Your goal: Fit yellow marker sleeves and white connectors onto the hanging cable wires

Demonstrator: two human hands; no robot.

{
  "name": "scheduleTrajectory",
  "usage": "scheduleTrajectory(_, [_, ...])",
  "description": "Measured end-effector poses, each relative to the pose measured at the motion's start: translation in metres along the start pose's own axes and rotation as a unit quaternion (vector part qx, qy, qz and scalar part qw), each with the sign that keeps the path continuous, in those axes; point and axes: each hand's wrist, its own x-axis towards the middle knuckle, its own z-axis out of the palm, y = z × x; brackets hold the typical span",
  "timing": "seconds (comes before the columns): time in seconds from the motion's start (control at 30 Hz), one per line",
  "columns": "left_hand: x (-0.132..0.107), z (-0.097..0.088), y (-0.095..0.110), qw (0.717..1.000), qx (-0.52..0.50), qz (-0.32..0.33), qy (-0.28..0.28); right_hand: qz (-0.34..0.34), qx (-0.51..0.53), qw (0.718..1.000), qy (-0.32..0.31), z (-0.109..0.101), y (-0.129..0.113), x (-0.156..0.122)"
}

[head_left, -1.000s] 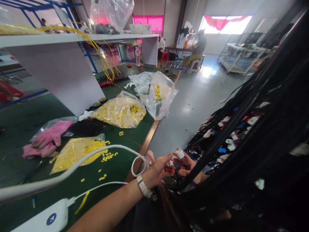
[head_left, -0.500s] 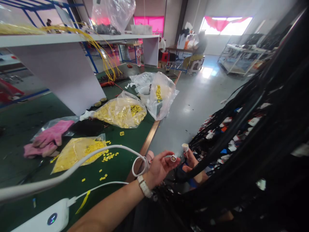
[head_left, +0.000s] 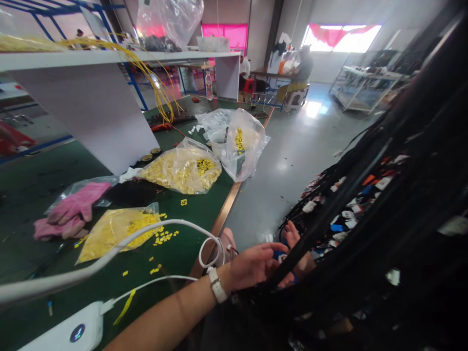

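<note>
My left hand point(head_left: 252, 267), with a white watch point(head_left: 217, 285) on its wrist, reaches right toward the hanging black cables point(head_left: 303, 243). Its index finger is stretched out and the fingers look apart; a black cable crosses in front of the fingertips. My right hand point(head_left: 295, 239) is partly behind that cable, fingers raised and spread. Between the hands a small white piece point(head_left: 281, 258) shows against blue; I cannot tell whether either hand touches it. Just above my left hand is a blurred whitish connector point(head_left: 268, 237).
Many cable ends with white, orange and blue connectors point(head_left: 349, 214) hang at right. The green table point(head_left: 197, 214) holds bags of yellow tags point(head_left: 183, 168), pink gloves point(head_left: 78, 204) and a white power bank point(head_left: 69, 331) with a white cable. People sit in the background.
Half a second ago each hand held up a white connector. Those connectors are no longer in the fingertips, and my left hand has moved right and down to the cables; the right fingers have spread.
</note>
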Motion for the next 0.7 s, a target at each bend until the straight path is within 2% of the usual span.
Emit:
scheduleTrajectory(0.03, [0.000, 0.004, -0.006, 0.999, 0.046, 0.001, 0.009, 0.010, -0.030, 0.999, 0.042, -0.001, 0.000, 0.001])
scheduleTrajectory(0.1, [0.003, 0.009, -0.017, 0.987, 0.145, 0.011, 0.063, 0.020, -0.057, 0.993, 0.104, -0.001, 0.000, 0.002])
scheduleTrajectory(0.17, [0.005, 0.009, -0.025, 0.970, 0.222, 0.009, 0.096, 0.001, -0.070, 0.991, 0.115, 0.001, -0.001, 0.002])
scheduleTrajectory(0.23, [0.007, 0.007, -0.029, 0.963, 0.255, 0.001, 0.091, -0.017, -0.078, 0.991, 0.109, 0.004, -0.004, 0.000])
scheduleTrajectory(0.3, [0.007, 0.005, -0.030, 0.960, 0.274, 0.000, 0.060, -0.037, -0.088, 0.991, 0.098, 0.008, -0.008, -0.004])
scheduleTrajectory(0.5, [0.004, 0.015, -0.026, 0.916, 0.380, 0.047, -0.118, -0.070, -0.166, 0.981, 0.066, 0.007, -0.021, -0.018])
scheduleTrajectory(0.6, [0.009, 0.013, -0.030, 0.899, 0.401, 0.024, -0.172, -0.101, -0.216, 0.969, 0.066, 0.001, -0.032, -0.020])
scheduleTrajectory(0.7, [0.014, 0.005, -0.039, 0.884, 0.402, -0.011, -0.240, -0.118, -0.252, 0.960, 0.029, -0.001, -0.045, -0.021])
